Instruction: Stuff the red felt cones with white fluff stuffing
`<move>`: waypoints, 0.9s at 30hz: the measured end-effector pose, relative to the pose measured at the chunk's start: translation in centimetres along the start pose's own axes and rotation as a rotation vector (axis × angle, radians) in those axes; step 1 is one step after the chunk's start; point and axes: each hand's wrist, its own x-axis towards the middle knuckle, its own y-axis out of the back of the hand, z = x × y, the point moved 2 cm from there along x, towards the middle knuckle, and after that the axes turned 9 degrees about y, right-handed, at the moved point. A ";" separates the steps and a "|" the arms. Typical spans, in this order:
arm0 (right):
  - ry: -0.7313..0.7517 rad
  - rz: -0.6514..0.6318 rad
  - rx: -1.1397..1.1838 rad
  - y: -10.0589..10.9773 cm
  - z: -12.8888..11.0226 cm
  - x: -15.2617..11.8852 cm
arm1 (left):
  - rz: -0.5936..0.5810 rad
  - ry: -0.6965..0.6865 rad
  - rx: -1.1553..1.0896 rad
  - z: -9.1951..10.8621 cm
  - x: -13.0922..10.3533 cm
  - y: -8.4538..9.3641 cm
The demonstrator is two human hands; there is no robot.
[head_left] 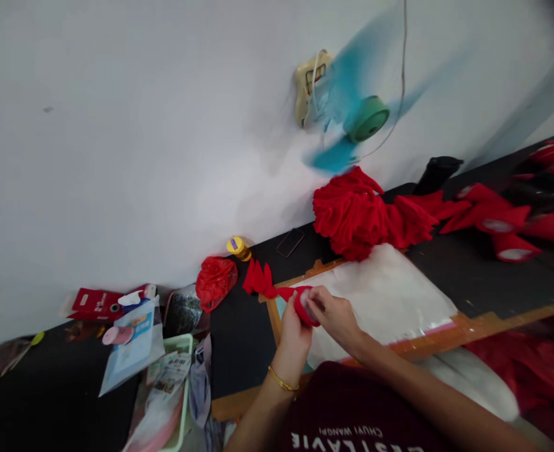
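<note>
In the middle of the head view my left hand [296,326] is closed round a red cloth piece [311,319], which looks like a small sewn pouch. White stuffing [304,297] shows in its open end, facing my right hand. The fingers of my right hand [336,311] are pinched together at that opening, on the stuffing; the fingertips are partly hidden. Beyond my left hand lies a smaller pointed red cloth piece [259,279], touching or joined to the held one; I cannot tell which. Under both hands is a white sheet [380,301] on the black table.
A heap of red cloth pieces [352,213] lies at the back, with stuffed red pieces [503,223] to the right. A blue-bladed fan [369,119] spins close above. Leftward are a phone [290,242], yellow-lidded jar [239,248], red plastic bag [215,282] and green basket [183,402].
</note>
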 end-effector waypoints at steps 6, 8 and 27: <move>0.183 -0.138 -0.152 -0.2 -0.3 -0.9 | 0.000 0.085 -0.109 0.5 -1.3 -0.9; 0.176 -0.201 -0.204 -0.5 -0.3 -1.0 | -0.030 0.028 -0.110 0.7 -1.9 -1.2; -0.573 -0.009 1.391 -1.5 -2.7 -2.4 | -0.080 -0.295 0.234 0.4 -4.2 -0.4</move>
